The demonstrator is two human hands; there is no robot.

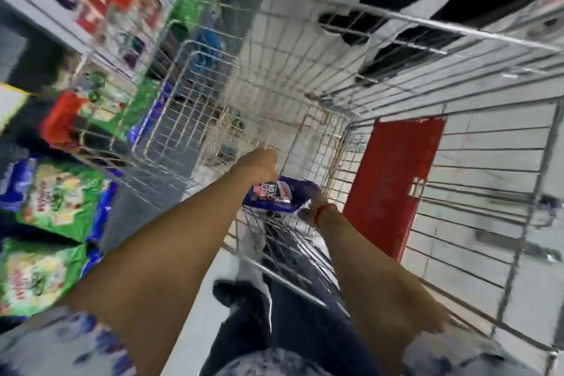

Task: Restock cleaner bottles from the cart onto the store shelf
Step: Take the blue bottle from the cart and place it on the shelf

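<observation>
Both bare forearms reach down from the patterned sleeves into the wire cart point(396, 40), and the picture is blurred, so fine detail of the fingers is lost. The right hand point(316, 207), marked by a red thread at the wrist, is at the right edge of a blue cleaner bottle point(274, 197) with a white and red label; its fingers seem wrapped on that edge, but the blur keeps me from saying whether they are truly clamped or only touching. The left hand point(259, 166) sits curled into a fist just above and to the left of the bottle, at or on its top; whether it grips the neck I cannot tell. The bottle lies low in the cart's near end, between the two hands, just left of the red panel point(393, 183) on the cart's side. To do this lift well, I judge both hands should close firmly before rising, one on the neck and one under the body, and bring it straight up clear of the wire walls. Beyond the grip and to the left stand the shelves point(39, 24) with green packets point(64, 198) and red and blue goods, where the bottle presumably belongs.
</observation>
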